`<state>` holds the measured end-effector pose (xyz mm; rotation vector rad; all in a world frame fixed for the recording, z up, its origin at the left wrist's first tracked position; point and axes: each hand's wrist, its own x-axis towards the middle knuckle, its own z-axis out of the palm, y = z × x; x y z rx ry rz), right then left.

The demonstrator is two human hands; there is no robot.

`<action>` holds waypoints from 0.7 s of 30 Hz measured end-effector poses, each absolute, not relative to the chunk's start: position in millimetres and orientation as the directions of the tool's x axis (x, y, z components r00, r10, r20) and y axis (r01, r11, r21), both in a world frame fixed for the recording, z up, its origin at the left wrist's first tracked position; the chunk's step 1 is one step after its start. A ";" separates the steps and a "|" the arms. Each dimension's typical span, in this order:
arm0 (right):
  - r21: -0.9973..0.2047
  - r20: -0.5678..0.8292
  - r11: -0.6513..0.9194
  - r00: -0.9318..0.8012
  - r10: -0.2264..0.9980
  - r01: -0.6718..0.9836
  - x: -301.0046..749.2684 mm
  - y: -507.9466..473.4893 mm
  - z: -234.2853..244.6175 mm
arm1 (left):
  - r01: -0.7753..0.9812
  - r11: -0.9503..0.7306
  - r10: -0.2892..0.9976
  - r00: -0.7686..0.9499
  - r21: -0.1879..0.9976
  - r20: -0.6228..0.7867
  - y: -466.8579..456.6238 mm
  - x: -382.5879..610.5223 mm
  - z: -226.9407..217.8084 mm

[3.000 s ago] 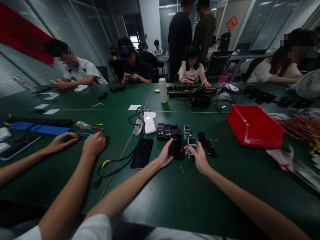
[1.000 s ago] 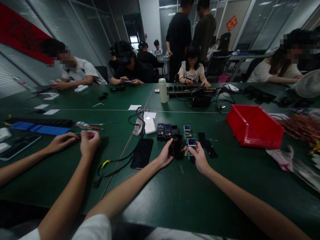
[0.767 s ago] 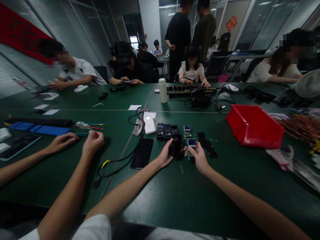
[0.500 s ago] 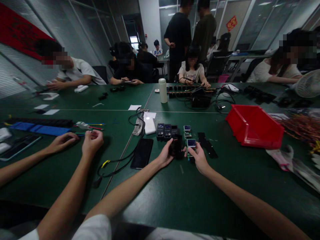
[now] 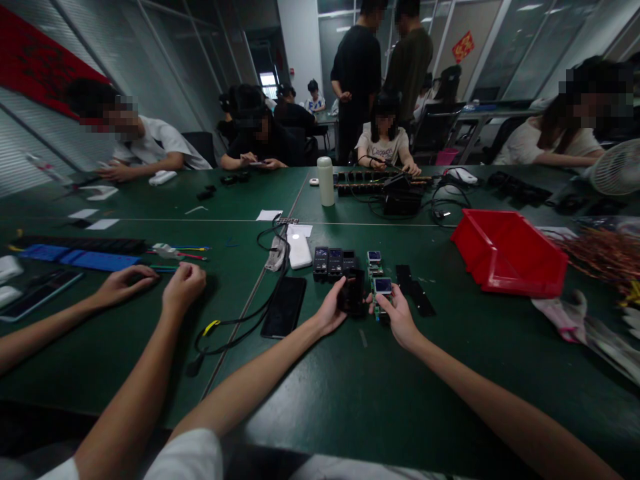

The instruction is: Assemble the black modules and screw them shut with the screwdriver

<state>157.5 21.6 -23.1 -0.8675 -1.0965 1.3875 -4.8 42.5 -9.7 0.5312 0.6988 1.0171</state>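
Observation:
My left hand [image 5: 331, 312] is closed around a small black casing [image 5: 353, 293] held just above the green table [image 5: 380, 393]. My right hand [image 5: 397, 315] grips a small circuit module with a blue screen [image 5: 383, 287] right beside it. Just beyond my hands stand a row of dark modules with small screens [image 5: 333, 261] and another bare screen board [image 5: 374, 261]. Flat black strips [image 5: 415, 288] lie to the right of my right hand.
A black phone [image 5: 285, 305], a white power bank [image 5: 299, 249] and black cables [image 5: 225, 327] lie left of my hands. A red bin [image 5: 507, 252] stands at right, with wire bundles [image 5: 605, 253] behind. A co-worker's hands [image 5: 183, 287] work at left; several people sit around.
My hands have stayed in place on the casing and the screen module. The co-worker's nearer hand at left has shifted slightly over the coloured wires.

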 end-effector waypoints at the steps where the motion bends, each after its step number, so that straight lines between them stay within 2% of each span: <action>1: -0.949 0.082 0.041 -0.120 0.989 -0.311 157.5 21.5 -22.9 | -0.581 0.432 0.898 0.346 0.689 -0.271 42.5 -5.0 -10.0; 7: -0.944 0.073 0.031 -0.118 0.990 -0.327 157.2 22.2 -24.0 | -0.579 0.443 0.889 0.383 0.685 -0.251 42.3 -6.3 -10.9; 21: -0.935 0.066 0.017 -0.127 0.990 -0.354 158.8 22.3 -27.2 | -0.522 0.417 0.902 0.336 0.744 -0.270 40.2 -3.6 -3.3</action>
